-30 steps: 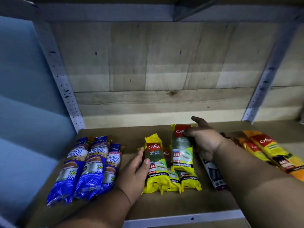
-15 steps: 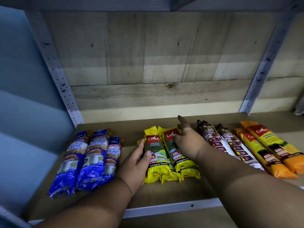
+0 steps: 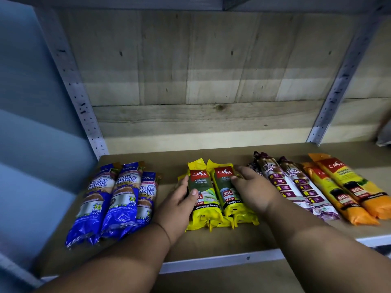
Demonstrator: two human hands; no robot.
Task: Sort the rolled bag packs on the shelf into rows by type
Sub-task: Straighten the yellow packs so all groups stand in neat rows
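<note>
Two yellow Casa 25L packs (image 3: 213, 187) lie side by side on top of other yellow packs at the middle of the shelf (image 3: 211, 242). My left hand (image 3: 179, 205) clasps the left yellow pack, thumb on its face. My right hand (image 3: 252, 190) lies over the right edge of the right yellow pack, fingers on its label. Three blue Singlet Handle packs (image 3: 118, 199) form a row at the left. Purple and white Draw String packs (image 3: 296, 185) sit right of my right hand, partly hidden by it. Two orange 60L packs (image 3: 347, 187) lie at the far right.
A wooden back wall (image 3: 211, 81) closes the shelf behind. Perforated metal uprights stand at the left (image 3: 84, 115) and right (image 3: 330, 111). Bare board shows behind the packs and between the blue and yellow groups (image 3: 169, 168). A white metal lip (image 3: 211, 262) runs along the shelf's front edge.
My right hand has laid the raised yellow pack flat beside the other one and now rests on its right edge. My left hand stayed against the left yellow pack.
</note>
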